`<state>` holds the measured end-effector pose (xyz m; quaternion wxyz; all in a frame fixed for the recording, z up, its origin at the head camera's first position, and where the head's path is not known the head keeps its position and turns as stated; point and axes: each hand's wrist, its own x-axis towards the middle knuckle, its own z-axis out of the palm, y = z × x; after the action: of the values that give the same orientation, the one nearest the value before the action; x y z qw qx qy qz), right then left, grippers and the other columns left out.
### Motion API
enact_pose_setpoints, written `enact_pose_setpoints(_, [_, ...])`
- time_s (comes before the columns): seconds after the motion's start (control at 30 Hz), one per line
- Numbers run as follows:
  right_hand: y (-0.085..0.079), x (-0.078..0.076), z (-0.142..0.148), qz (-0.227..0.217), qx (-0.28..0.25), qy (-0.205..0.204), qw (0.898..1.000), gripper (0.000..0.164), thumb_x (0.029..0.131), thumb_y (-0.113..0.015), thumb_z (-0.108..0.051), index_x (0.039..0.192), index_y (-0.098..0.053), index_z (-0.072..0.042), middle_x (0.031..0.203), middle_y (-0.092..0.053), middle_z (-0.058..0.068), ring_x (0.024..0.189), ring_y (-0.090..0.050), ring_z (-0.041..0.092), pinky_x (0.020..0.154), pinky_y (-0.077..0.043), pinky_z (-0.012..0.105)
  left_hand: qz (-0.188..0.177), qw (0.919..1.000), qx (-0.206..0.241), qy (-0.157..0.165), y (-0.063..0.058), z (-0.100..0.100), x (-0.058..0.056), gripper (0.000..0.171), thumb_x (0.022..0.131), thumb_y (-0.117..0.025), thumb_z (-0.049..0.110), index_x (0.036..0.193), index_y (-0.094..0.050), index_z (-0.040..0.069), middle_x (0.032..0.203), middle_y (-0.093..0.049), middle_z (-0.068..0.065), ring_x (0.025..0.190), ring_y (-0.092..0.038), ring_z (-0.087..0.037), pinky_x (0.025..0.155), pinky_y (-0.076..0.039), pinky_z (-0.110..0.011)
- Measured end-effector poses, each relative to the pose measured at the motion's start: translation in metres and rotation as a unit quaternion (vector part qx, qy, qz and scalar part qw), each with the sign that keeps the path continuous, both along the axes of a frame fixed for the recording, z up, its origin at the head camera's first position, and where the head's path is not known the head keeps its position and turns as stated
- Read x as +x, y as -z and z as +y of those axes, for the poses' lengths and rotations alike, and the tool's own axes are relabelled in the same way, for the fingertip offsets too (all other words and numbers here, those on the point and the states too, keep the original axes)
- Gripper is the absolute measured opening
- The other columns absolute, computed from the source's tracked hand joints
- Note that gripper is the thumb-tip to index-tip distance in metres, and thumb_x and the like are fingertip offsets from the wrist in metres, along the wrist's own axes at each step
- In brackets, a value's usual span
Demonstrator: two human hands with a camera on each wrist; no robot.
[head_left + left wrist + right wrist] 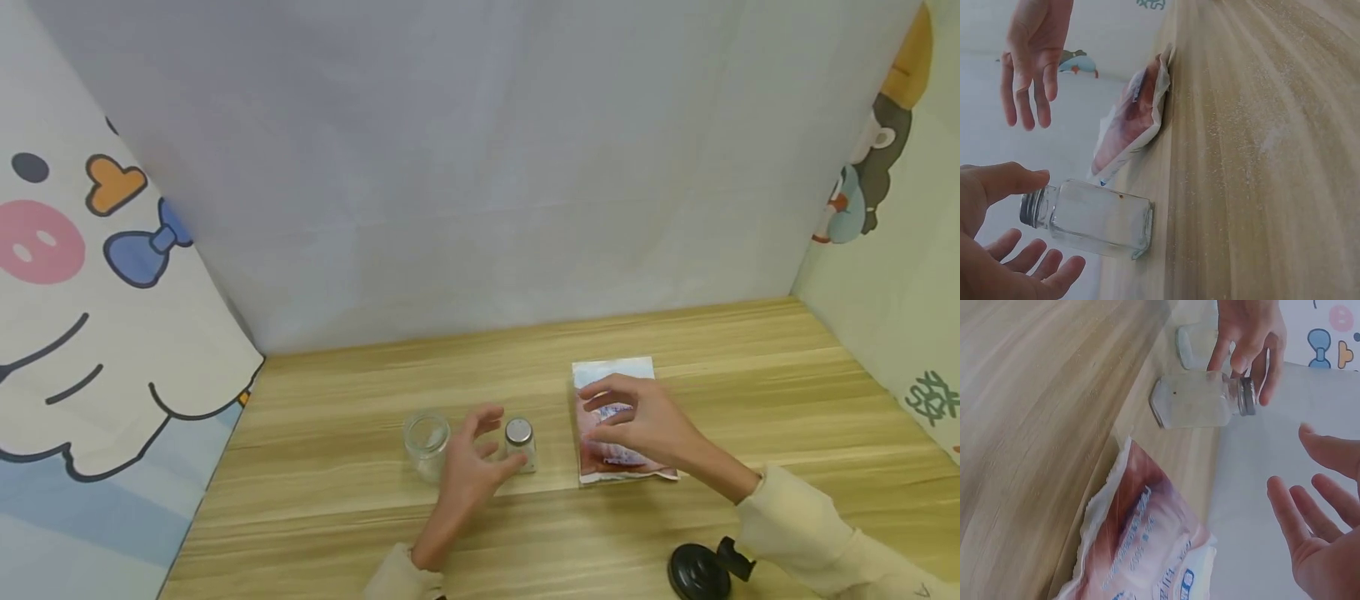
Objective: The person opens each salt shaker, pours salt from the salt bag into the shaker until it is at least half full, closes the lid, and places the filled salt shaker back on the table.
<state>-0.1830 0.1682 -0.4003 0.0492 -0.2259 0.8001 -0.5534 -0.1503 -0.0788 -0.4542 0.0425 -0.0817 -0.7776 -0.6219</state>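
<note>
A small glass shaker jar (1100, 215) with a silver metal cap stands upright on the wooden table, pale contents inside. My left hand (471, 467) is just to its left, thumb and fingers spread about it; in the left wrist view the thumb tip is right by the cap. To the right lies a red-and-white printed plastic bag (1147, 531), flat on the table. Over that bag hovers my right hand (637, 421), its fingers loosely bent with nothing between them. An open glass jar (426, 433) stands left of the shaker, partly behind my left hand.
A black round object with a bracket-like arm (699, 571) lies at the front right, by the right sleeve. White grains (1269, 140) are scattered over the wooden tabletop (337, 500). A pale cloth (487, 208) hangs behind the table, with cartoon-printed sheets at both sides.
</note>
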Motion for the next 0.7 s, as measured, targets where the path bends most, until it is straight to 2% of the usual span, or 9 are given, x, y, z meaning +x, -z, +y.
enact_pose_setpoints(0.2, [0.009,-0.007,-0.019,-0.025,0.005,-0.014,1.0,0.043,0.075,-0.081,-0.013,0.113,-0.065,-0.004,0.105,-0.065,0.014,0.089,-0.066,0.029,0.073,-0.057,0.028,-0.018,0.9998,0.002,-0.004,0.007,0.002,-0.003,0.056,0.072,-0.079,0.003,0.12,-0.051,-0.003,0.122,-0.054,-0.02,0.114,-0.05,-0.038,0.091,-0.049,-0.05])
enact_pose_setpoints(0.43, [0.021,-0.013,-0.046,-0.011,0.021,-0.034,0.999,0.039,0.075,-0.08,-0.009,0.11,-0.065,-0.003,0.103,-0.065,0.014,0.092,-0.064,0.035,0.07,-0.057,0.026,-0.038,0.9992,0.009,0.0,0.015,0.001,-0.008,0.053,0.072,-0.08,0.004,0.118,-0.053,0.0,0.118,-0.057,-0.015,0.112,-0.052,-0.035,0.091,-0.05,-0.046])
enact_pose_setpoints(0.6, [0.03,-0.013,-0.065,0.007,0.011,-0.032,0.999,0.035,0.07,-0.083,-0.006,0.101,-0.068,-0.001,0.096,-0.066,0.011,0.089,-0.063,0.029,0.067,-0.057,0.025,-0.029,0.9992,0.024,0.008,0.019,0.001,-0.01,0.048,0.072,-0.081,0.005,0.114,-0.056,0.001,0.114,-0.059,-0.013,0.111,-0.053,-0.033,0.09,-0.051,-0.044])
enact_pose_setpoints(0.7, [0.034,-0.012,-0.074,0.037,0.012,-0.014,0.999,0.031,0.068,-0.085,-0.009,0.094,-0.07,-0.004,0.089,-0.067,0.007,0.084,-0.063,0.024,0.063,-0.057,0.025,-0.032,0.9984,0.041,0.021,0.006,0.001,-0.006,0.043,0.073,-0.079,0.0,0.111,-0.057,-0.002,0.111,-0.059,-0.016,0.11,-0.053,-0.035,0.09,-0.051,-0.045])
